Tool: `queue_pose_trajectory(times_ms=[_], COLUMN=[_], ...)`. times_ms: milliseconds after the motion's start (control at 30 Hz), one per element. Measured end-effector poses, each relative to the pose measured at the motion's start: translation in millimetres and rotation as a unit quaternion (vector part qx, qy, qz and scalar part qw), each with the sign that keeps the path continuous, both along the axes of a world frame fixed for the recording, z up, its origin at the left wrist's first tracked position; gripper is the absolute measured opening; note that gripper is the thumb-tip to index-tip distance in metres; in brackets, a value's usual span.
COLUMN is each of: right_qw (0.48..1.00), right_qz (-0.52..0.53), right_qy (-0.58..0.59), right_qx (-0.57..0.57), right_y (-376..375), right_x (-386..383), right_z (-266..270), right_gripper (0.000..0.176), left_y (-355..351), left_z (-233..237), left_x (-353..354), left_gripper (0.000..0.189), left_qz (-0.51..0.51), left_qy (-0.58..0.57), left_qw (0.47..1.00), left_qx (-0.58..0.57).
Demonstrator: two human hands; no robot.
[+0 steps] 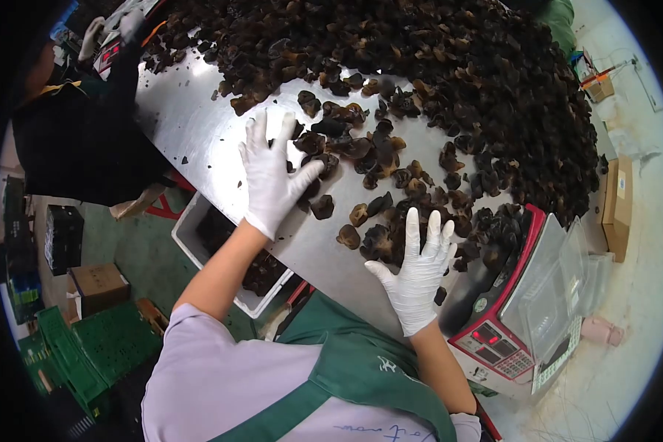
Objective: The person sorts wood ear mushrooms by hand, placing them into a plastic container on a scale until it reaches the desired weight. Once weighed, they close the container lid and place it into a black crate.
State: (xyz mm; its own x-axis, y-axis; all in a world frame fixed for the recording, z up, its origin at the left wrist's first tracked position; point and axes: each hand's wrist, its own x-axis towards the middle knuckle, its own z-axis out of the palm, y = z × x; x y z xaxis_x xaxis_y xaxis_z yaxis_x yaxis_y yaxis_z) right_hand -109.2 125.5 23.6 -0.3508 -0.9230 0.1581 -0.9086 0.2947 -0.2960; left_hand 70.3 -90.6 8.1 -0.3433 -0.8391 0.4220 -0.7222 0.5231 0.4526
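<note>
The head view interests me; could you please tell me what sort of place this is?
Probably a food sorting or packing workshop, judging by the dark, fungus-like pieces heaped on a metal table and the digital scale.

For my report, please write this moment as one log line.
left hand: open, by dark pieces; right hand: open, by dark pieces; scale display: lit

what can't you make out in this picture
All in the head view:
- Whatever lies under the left hand: hidden by its gloved palm.
- Whatever lies under the right hand: hidden by its gloved palm.
- Full extent of the wood ear mushroom pile: cut off by the top edge.
- Part of the white tub: hidden by the table and left forearm.
- Scale display digits: too small and blurred.
</note>
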Motion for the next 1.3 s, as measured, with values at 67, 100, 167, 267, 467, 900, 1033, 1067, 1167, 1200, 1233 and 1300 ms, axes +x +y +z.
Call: queue_pose_trajectory(times_ms=[67,100,167,267,467,900,1033,1067,1167,1200,1233,1300], right_qw=[1.0,1.0,1.0,0.999,1.0,0.986,0.984,0.984,0.984,0.984,0.984,0.98], right_qz=[-0.006,-0.004,-0.004,-0.003,0.015,0.071,0.096,0.096,0.085,0.076,0.068,0.057], right_qy=[-0.009,-0.01,-0.018,-0.028,-0.006,-0.039,-0.062,-0.062,-0.101,-0.121,-0.141,-0.17], right_qx=[0.013,0.02,0.022,0.022,-0.008,-0.146,-0.139,-0.14,-0.122,-0.104,-0.086,-0.091], right_y=[7,9,11,12,7,-15,-24,-24,-24,-23,-22,-20], right_x=[-3,-2,-1,2,5,-2,4,6,10,10,11,13], right_z=[1,2,5,7,12,47,57,55,53,55,56,57], right_gripper=[0.101,0.1,0.1,0.1,0.084,0.03,0.021,0.021,0.015,0.014,0.012,0.012], left_y=[-20,-17,-8,14,19,68,79,82,91,93,96,98], left_z=[-10,1,0,1,15,20,40,41,37,37,36,33], left_x=[6,5,4,5,3,-24,-21,-21,-24,-25,-24,-24], left_gripper=[0.085,0.081,0.078,0.075,0.057,0.027,0.032,0.035,0.041,0.043,0.047,0.042], left_qz=[-0.062,-0.066,-0.125,-0.206,-0.111,-0.243,-0.228,-0.23,-0.226,-0.226,-0.23,-0.233], left_qy=[0.08,0.037,0.039,0.048,0.041,-0.015,0.026,0.041,0.03,0.02,0.015,0.009], left_qw=[0.993,0.989,0.982,0.968,0.993,0.968,0.973,0.972,0.973,0.973,0.971,0.969], left_qx=[0.062,0.128,0.137,0.134,0.029,0.054,0.031,0.022,-0.023,-0.049,-0.056,-0.078])
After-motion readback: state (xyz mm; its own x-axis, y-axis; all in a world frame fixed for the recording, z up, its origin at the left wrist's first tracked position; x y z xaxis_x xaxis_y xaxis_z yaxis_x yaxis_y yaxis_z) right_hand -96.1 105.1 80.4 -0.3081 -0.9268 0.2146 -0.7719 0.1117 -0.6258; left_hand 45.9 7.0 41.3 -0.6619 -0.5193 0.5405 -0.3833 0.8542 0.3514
